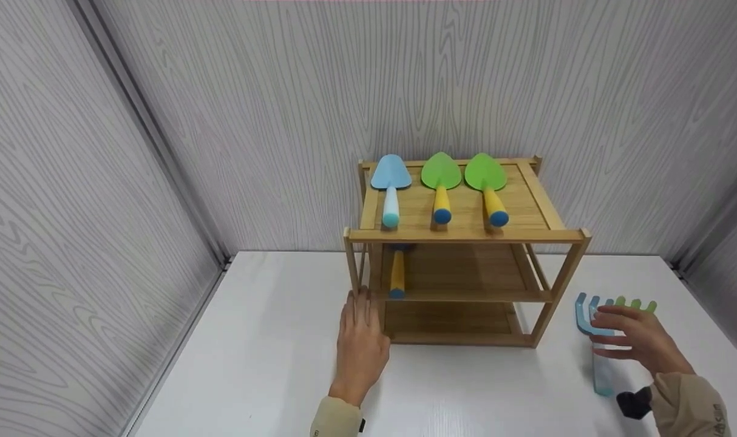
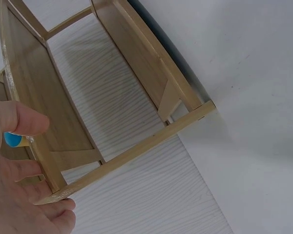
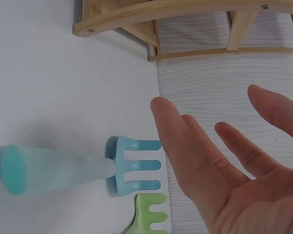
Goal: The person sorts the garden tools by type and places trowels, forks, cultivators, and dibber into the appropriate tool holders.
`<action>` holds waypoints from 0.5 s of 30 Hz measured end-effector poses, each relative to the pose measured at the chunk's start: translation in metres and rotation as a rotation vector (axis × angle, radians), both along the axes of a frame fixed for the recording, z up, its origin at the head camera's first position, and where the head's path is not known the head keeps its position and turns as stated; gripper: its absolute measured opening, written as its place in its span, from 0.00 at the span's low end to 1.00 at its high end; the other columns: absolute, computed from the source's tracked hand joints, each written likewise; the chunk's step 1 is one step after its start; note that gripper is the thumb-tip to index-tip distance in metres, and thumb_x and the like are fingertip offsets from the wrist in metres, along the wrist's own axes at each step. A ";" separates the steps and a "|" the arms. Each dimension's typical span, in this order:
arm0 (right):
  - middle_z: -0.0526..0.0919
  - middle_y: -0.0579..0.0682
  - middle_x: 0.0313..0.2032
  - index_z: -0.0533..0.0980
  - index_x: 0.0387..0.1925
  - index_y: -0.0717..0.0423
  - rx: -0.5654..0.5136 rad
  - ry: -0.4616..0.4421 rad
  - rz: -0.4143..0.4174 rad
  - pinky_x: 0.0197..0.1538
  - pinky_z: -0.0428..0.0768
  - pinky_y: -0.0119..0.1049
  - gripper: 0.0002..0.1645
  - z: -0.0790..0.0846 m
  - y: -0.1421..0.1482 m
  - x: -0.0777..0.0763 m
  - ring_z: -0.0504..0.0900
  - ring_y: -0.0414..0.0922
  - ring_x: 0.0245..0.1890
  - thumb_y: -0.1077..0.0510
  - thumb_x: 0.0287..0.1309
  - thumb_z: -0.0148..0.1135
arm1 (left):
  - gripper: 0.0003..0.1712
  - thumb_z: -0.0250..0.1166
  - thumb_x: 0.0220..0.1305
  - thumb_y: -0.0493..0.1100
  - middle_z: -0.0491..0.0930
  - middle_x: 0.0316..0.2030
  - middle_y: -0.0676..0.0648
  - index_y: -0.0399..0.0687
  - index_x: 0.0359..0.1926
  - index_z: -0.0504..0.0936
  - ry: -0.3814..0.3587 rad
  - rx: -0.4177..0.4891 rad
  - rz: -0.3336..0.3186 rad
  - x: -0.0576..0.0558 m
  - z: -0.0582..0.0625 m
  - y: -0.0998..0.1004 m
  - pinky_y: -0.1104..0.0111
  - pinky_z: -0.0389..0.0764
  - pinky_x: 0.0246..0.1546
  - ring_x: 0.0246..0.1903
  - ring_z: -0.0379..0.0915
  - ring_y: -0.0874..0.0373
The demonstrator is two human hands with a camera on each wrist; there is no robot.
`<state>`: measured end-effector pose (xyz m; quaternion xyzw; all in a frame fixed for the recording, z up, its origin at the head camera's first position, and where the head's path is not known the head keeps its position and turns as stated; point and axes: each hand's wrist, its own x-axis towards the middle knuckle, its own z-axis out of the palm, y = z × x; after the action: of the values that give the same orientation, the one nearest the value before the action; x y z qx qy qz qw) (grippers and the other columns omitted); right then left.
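A three-tier wooden rack (image 1: 465,235) stands on the white table. My left hand (image 1: 361,346) is at its front left post, fingers extended; in the left wrist view, the fingertips (image 2: 63,220) lie against the post and the thumb stays apart from them. To the right, my right hand (image 1: 638,340) hovers with spread, slightly bent fingers and holds nothing. Beneath it lies a blue hand rake (image 3: 118,165) with a pale, teal-ended handle. A green hand rake (image 3: 145,214) lies beside that one, its handle mostly out of view.
On the top shelf are a blue trowel (image 1: 391,173) and two green trowels, one in the middle (image 1: 441,171) and one at right (image 1: 485,173). A yellow handle (image 1: 397,273) with a blue end shows on the middle shelf. Wood-grain panels (image 1: 295,121) enclose the table.
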<state>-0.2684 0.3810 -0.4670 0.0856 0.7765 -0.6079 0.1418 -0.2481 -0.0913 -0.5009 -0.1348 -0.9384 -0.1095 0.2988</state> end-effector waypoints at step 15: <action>0.78 0.67 0.51 0.46 0.72 0.80 0.054 -0.141 -0.064 0.47 0.85 0.52 0.47 -0.011 0.014 -0.010 0.86 0.52 0.41 0.52 0.71 0.58 | 0.39 0.70 0.60 0.39 0.62 0.70 0.30 0.29 0.69 0.66 -0.029 0.001 -0.004 0.001 0.000 -0.002 0.48 0.61 0.70 0.71 0.56 0.33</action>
<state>-0.2781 0.3953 -0.4784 0.1568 0.7776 -0.5835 0.1741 -0.2476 -0.0936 -0.5004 -0.1348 -0.9423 -0.1123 0.2849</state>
